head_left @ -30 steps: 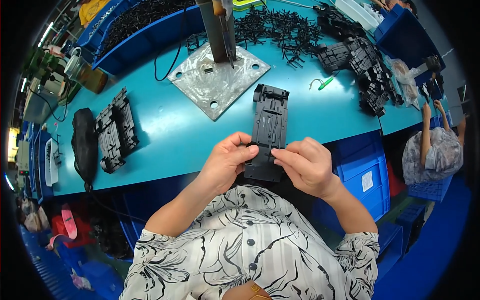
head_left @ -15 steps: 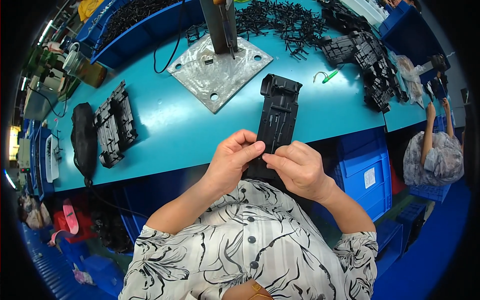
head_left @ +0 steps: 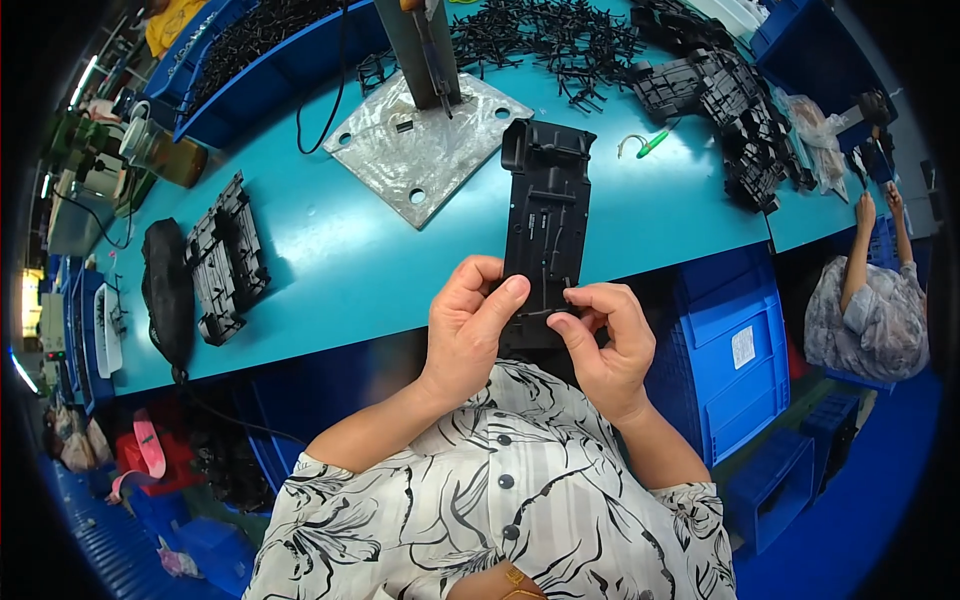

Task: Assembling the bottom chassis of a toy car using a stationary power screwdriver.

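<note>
A long black moulded plastic chassis, like a toy car's underside, is held up over the table's near edge, its boxy end pointing away from me. My left hand is closed on its lower left edge, thumb on top and fingers behind. At the lower right corner, the curled thumb and forefinger of my right hand touch the chassis. Whether a small part sits between those fingertips is hidden. Beyond the chassis stands a metal post on a square steel plate.
More black chassis lie at left beside a black cloth-like bundle, others are piled at right. Small black parts spread at the back. A green-handled hook tool lies right. Blue crates stand below; a co-worker sits far right.
My right hand has turned and its fingers have loosened from a tight pinch, moving slightly right along the chassis's lower end. The left hand keeps its hold; the view has shifted a little.
</note>
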Tool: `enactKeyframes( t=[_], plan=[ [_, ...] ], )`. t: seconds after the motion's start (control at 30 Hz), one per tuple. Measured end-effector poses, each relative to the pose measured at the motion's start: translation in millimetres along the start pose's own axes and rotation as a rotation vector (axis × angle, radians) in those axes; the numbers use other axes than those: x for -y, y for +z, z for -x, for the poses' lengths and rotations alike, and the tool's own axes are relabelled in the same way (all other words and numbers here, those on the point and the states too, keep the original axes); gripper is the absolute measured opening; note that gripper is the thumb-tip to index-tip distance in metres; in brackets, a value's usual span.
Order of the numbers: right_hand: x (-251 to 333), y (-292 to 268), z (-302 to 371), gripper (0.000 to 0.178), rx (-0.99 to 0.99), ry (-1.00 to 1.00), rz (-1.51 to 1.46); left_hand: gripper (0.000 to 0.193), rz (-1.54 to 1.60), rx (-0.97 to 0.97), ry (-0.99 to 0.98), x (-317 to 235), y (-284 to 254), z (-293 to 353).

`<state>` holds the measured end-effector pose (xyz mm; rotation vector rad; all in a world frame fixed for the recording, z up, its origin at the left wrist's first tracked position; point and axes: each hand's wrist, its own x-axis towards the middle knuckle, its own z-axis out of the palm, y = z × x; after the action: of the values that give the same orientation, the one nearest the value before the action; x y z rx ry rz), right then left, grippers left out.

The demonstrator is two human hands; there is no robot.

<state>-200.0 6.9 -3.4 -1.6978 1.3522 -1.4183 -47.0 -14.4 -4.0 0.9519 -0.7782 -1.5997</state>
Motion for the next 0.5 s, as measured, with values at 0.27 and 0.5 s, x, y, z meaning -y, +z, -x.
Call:
enactKeyframes(
  t=[0.27,0.5],
  plan=[
    [-5.9,-1.7,-3.4,0.027,0.091,-0.176,0.143,0.007,-0.010,-0.001,-0.008,8.5,-7.5,1.6],
    [-7.3,2.5,0.5,0.025,0.008,-0.258,0.170,0.007,0.033,-0.006,-0.010,10.1,-8.7,3.0]
  ],
)
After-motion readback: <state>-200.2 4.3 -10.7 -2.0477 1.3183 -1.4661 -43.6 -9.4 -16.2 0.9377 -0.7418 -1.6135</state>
